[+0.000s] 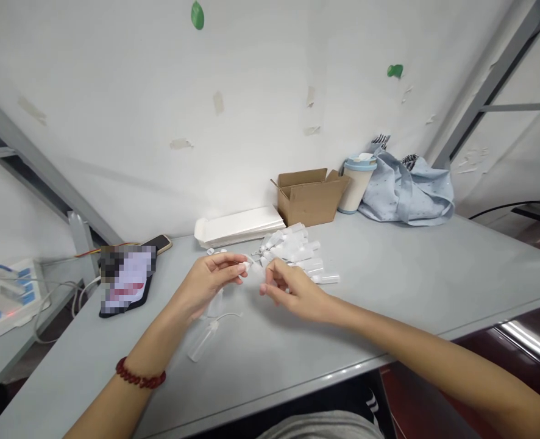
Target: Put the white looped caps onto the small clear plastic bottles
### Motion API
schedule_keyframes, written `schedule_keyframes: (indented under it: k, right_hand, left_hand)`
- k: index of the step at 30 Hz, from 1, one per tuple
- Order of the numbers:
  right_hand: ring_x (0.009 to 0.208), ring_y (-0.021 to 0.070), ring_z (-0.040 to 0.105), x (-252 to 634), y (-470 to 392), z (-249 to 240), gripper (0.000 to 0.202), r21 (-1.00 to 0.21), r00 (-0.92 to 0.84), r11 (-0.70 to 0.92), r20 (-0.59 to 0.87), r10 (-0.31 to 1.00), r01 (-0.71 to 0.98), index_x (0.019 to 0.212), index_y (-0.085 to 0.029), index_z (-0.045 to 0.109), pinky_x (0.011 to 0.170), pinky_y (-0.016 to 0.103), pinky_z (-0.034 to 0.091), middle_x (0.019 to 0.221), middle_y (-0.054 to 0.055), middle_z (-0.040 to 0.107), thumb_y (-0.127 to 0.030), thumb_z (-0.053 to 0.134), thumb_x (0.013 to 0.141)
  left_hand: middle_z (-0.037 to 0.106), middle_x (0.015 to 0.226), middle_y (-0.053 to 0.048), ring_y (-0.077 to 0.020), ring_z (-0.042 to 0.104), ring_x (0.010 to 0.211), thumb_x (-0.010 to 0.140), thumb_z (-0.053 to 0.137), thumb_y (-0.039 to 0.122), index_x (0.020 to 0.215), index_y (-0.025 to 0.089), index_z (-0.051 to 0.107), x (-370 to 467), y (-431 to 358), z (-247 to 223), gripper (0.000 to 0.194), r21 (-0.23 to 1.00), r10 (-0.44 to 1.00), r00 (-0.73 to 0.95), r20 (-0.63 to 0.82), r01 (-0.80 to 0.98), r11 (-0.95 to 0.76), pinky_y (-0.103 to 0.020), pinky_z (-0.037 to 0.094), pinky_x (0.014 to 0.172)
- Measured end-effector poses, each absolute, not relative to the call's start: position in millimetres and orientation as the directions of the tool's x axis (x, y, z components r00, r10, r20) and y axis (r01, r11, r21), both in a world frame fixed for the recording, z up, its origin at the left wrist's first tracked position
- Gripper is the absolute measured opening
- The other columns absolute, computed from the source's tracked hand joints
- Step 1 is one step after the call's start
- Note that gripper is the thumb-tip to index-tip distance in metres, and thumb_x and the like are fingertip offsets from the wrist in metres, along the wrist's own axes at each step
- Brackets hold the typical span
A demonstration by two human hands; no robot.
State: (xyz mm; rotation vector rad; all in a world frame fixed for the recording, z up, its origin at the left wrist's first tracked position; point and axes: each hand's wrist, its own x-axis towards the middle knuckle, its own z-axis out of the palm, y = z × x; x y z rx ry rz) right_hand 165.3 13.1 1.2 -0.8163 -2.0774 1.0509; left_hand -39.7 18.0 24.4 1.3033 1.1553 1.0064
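My left hand [215, 274] is closed in a pinch on a small white nozzle cap [246, 266], with a pale thin tube by its fingertips. Just to its right is my right hand [292, 289], its fingers curled toward the thumb close to a blurred translucent piece [257, 272]; what it grips, if anything, I cannot make out. Behind the hands lies a pile of clear plastic bottles [304, 251] with white caps. Nearer to me, a clear bottle [202, 342] with a thin bent tube lies on its side. Another clear bottle [215, 305] is partly hidden by my left hand.
Along the wall stand white flat boxes [242, 224], an open cardboard box [313, 204], a lidded cup [356, 186] and a light blue bag [405, 189]. Phones [130, 280] and a power strip [11, 296] with cables are on the left. The grey table's [416, 268] front edge runs near my body.
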Motion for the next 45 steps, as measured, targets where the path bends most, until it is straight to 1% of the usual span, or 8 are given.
schedule_keyframes:
  k: [7,11,19,22,28,35,41,45]
  right_hand:
    - [0.065,0.0111,0.042,167,12,6,0.024,-0.943,-0.664,0.324,0.198,0.721,0.07,0.075,-0.02,0.035,0.062,0.025,0.033,0.069,-0.002,0.051,-0.031,0.05,0.089]
    - [0.062,0.0104,0.038,167,13,1,0.028,-0.973,-0.664,0.231,0.187,0.724,-0.022,0.075,-0.021,0.032,0.057,0.023,0.03,0.066,-0.004,0.043,-0.038,0.051,0.088]
    - [0.046,0.0067,0.019,166,19,2,0.032,-0.948,-0.763,-0.243,0.0,0.646,-0.205,0.08,-0.024,0.027,0.044,0.019,0.014,0.057,-0.009,0.031,-0.04,0.054,0.086]
    - [0.046,0.0064,0.019,167,21,4,0.03,-0.948,-0.76,-0.22,0.035,0.649,-0.231,0.081,-0.024,0.028,0.044,0.019,0.016,0.057,-0.009,0.031,-0.039,0.053,0.086]
    - [0.048,0.0073,0.026,165,21,4,0.034,-0.964,-0.729,-0.141,0.071,0.681,-0.225,0.08,-0.023,0.029,0.045,0.019,0.015,0.056,-0.009,0.031,-0.042,0.057,0.083]
    - [0.044,0.0059,0.017,169,24,5,0.028,-0.948,-0.733,-0.251,-0.03,0.68,-0.195,0.081,-0.023,0.029,0.044,0.02,0.013,0.054,-0.01,0.03,-0.038,0.053,0.087]
    - [0.045,0.0065,0.019,169,25,4,0.03,-0.962,-0.73,-0.203,-0.006,0.684,-0.182,0.08,-0.023,0.03,0.043,0.02,0.012,0.054,-0.01,0.028,-0.04,0.054,0.086]
    - [0.044,0.0062,0.017,172,26,5,0.029,-0.953,-0.738,-0.245,-0.034,0.674,-0.18,0.081,-0.023,0.029,0.044,0.02,0.013,0.053,-0.011,0.027,-0.038,0.053,0.086]
  left_hand:
    - [0.067,0.079,-0.001,-0.0117,0.058,0.069,0.07,0.074,0.029,0.085,0.019,0.071,-38,13,25,0.018,0.991,0.976,0.217,0.013,0.124,-0.041,-0.025,0.047,0.071]
    - [0.066,0.073,0.0,-0.0123,0.057,0.069,0.073,0.072,0.029,0.084,0.019,0.07,-39,12,27,0.015,0.979,0.957,0.29,0.03,0.186,-0.087,-0.025,0.047,0.07]
    - [0.068,0.094,-0.001,-0.0162,0.059,0.091,0.075,0.07,0.028,0.085,0.022,0.071,-37,8,29,0.012,0.965,0.928,0.345,0.139,0.162,-0.204,-0.024,0.046,0.082]
    - [0.068,0.098,-0.003,-0.0159,0.06,0.086,0.077,0.067,0.032,0.089,0.021,0.071,-35,8,28,0.016,0.976,0.944,0.316,0.1,0.152,-0.154,-0.026,0.048,0.08]
    - [0.064,0.067,-0.002,-0.0142,0.058,0.062,0.079,0.063,0.042,0.073,0.016,0.069,-33,9,29,0.027,0.962,0.952,0.304,-0.037,0.268,-0.048,-0.028,0.048,0.066]
    - [0.067,0.084,-0.004,-0.0165,0.061,0.069,0.079,0.062,0.039,0.086,0.019,0.07,-30,5,35,0.023,0.916,0.935,0.345,0.084,0.342,-0.208,-0.028,0.049,0.069]
    - [0.064,0.066,-0.003,-0.0142,0.057,0.055,0.085,0.05,0.044,0.067,0.016,0.065,-26,5,30,0.036,0.885,0.942,0.333,0.038,0.427,-0.187,-0.026,0.048,0.058]
    - [0.064,0.07,-0.003,-0.0152,0.058,0.064,0.085,0.052,0.037,0.07,0.017,0.065,-24,2,30,0.028,0.833,0.908,0.386,0.163,0.44,-0.336,-0.025,0.047,0.063]
